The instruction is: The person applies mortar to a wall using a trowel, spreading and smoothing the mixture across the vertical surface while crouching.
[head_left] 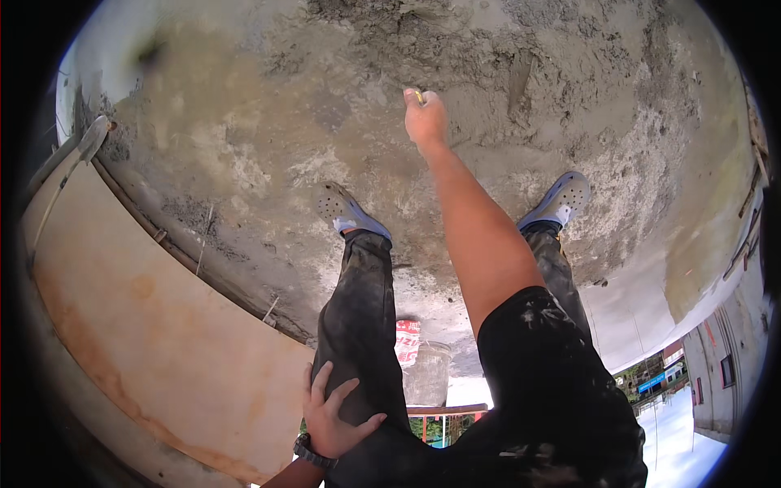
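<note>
My right hand (pixel 426 122) reaches out over the wet grey cement (pixel 488 85), closed around a small yellow handle (pixel 419 96). Whatever is attached to that handle does not show clearly; the fist and the grey surface hide it. My left hand (pixel 332 415) lies with fingers spread on my left knee, a dark watch (pixel 313 451) at its wrist. Grey clogs, the left one (pixel 346 210) and the right one (pixel 561 199), stand apart on the cement-smeared floor, either side of my right forearm.
At the far left, a shovel (pixel 94 137) leans by a pale, stained board (pixel 154 325). Short thin rods (pixel 202 244) stick up along its edge. Behind my legs are a grey bucket (pixel 429 378) and a red-and-white bag (pixel 407 342). Rough wet mortar (pixel 390 37) covers the far floor.
</note>
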Demonstrator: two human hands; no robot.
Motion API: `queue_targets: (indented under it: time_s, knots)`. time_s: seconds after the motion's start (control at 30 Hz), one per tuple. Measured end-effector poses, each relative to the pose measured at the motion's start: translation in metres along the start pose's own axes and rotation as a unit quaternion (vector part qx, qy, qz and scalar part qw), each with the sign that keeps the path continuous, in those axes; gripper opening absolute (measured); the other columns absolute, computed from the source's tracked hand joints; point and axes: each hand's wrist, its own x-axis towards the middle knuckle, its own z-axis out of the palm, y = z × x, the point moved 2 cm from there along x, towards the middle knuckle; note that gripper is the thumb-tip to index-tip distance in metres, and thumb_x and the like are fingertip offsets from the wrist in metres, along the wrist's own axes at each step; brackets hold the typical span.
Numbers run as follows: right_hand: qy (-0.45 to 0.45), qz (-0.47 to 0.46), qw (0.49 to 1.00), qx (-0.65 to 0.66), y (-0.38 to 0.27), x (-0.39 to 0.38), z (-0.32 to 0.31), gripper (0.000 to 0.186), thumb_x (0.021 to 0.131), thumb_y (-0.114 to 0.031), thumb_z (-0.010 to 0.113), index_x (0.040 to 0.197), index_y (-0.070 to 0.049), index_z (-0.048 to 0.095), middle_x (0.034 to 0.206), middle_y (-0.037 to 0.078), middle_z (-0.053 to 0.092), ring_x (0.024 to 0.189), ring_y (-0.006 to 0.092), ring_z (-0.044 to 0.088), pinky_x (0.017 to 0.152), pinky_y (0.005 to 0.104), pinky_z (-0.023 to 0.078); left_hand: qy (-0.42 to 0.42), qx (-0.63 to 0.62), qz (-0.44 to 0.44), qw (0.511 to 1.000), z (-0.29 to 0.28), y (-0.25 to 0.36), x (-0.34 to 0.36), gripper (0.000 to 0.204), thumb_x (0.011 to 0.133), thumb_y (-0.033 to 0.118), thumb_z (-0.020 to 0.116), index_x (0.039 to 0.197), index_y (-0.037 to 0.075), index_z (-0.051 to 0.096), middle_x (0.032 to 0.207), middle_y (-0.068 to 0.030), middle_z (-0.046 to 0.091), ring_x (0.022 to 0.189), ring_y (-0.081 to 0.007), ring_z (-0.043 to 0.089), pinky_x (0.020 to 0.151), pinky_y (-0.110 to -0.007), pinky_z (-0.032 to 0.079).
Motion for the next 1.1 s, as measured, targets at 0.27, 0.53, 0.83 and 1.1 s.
queue_targets:
  time_s: [0.27, 0.53, 0.83, 1.1]
  knots:
    - [-0.151, 0.099, 0.925, 0.333, -0.007, -0.034, -0.099, 0.043, 0.104, -0.052, 0.057, 0.095, -0.010, 0.056, 0.068, 0.001, 0.056, 0.049, 0.0137, 0.049, 0.047, 0.0351, 0.043, 0.009, 0.009, 0.014, 1.000, -0.003, -0.002, -0.002, 0.070, 0.055, 0.040, 0.099, 0.116, 0.014, 0.073, 0.146, -0.0191, 0.051, 0.141, -0.0519, 0.039, 0.114, -0.063, 0.039]
    - [-0.236, 0.187, 0.774, 0.557, 0.015, -0.095, -0.147, 0.044, 0.105, -0.059, 0.050, 0.094, -0.016, 0.053, 0.062, -0.004, 0.045, 0.045, 0.0112, 0.040, 0.042, 0.0306, 0.036, 0.012, -0.018, 0.023, 0.999, -0.001, -0.010, -0.009, 0.068, 0.056, 0.038, 0.099, 0.114, 0.013, 0.073, 0.146, -0.0201, 0.051, 0.140, -0.0520, 0.039, 0.113, -0.063, 0.039]
    - [0.024, -0.024, 0.989, -0.142, 0.037, -0.016, -0.053, 0.058, 0.100, -0.050, 0.059, 0.126, 0.002, 0.064, 0.108, 0.028, 0.072, 0.093, 0.0450, 0.071, 0.083, 0.0527, 0.057, -0.016, -0.005, 0.013, 1.000, 0.006, 0.010, 0.001, 0.070, 0.057, 0.036, 0.099, 0.118, 0.013, 0.071, 0.152, -0.0195, 0.046, 0.146, -0.0508, 0.032, 0.115, -0.064, 0.036]
    - [-0.004, 0.094, 0.994, 0.053, 0.062, 0.002, -0.160, 0.051, 0.100, -0.052, 0.063, 0.089, -0.002, 0.060, 0.077, 0.013, 0.069, 0.062, 0.0288, 0.067, 0.059, 0.0426, 0.054, 0.004, 0.002, 0.014, 1.000, 0.014, 0.016, -0.004, 0.071, 0.054, 0.037, 0.099, 0.115, 0.013, 0.072, 0.148, -0.0199, 0.050, 0.142, -0.0534, 0.037, 0.113, -0.066, 0.039]
